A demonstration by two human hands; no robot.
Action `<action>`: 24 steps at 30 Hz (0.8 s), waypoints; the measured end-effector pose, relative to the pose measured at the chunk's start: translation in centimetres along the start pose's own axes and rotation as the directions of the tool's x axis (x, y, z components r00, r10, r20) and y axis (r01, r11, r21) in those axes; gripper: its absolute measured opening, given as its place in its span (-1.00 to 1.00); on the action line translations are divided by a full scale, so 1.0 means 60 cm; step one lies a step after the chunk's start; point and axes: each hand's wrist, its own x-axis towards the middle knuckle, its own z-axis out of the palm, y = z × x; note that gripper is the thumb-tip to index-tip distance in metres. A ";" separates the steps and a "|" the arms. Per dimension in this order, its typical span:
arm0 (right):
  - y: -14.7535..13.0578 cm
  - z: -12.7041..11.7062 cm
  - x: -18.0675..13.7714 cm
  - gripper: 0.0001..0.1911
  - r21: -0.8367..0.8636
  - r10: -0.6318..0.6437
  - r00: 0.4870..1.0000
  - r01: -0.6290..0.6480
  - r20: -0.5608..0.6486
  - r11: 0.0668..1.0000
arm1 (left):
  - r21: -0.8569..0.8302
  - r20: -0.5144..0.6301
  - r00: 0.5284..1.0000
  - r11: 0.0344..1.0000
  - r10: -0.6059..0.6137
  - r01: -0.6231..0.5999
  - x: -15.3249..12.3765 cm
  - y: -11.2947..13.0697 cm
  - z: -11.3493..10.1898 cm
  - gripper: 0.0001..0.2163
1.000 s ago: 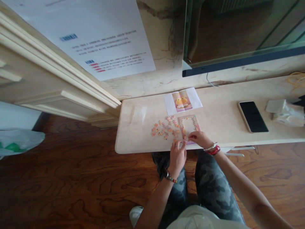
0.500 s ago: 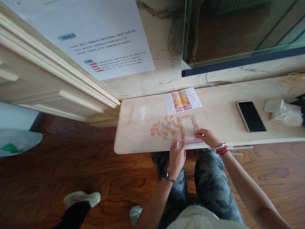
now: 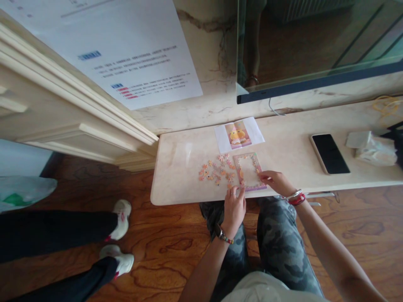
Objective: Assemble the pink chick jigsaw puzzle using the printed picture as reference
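Right grip (image 3: 278, 181) farther right — frame edge (image 3: 256, 160) beneath

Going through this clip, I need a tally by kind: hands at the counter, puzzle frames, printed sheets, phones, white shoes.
Hands: 2, left hand and right hand
Puzzle frame: 1
Printed sheets: 2, wall sheet and counter sheet
Phone: 1
White shoes: 2
Total: 8

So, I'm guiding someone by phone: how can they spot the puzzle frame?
Below the dark screen runs a pale table. Near its front edge, by the right hand, lies the puzzle frame. Unlike the loose pieces left of it and the picture sheet behind, it has a pinkish border around a pale middle.
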 end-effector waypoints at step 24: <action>0.021 0.002 -0.027 -0.76 0.208 0.105 0.991 -0.086 -0.080 0.974 | -0.019 -0.031 0.999 1.000 0.008 -0.009 -0.002 -0.004 0.002 -0.67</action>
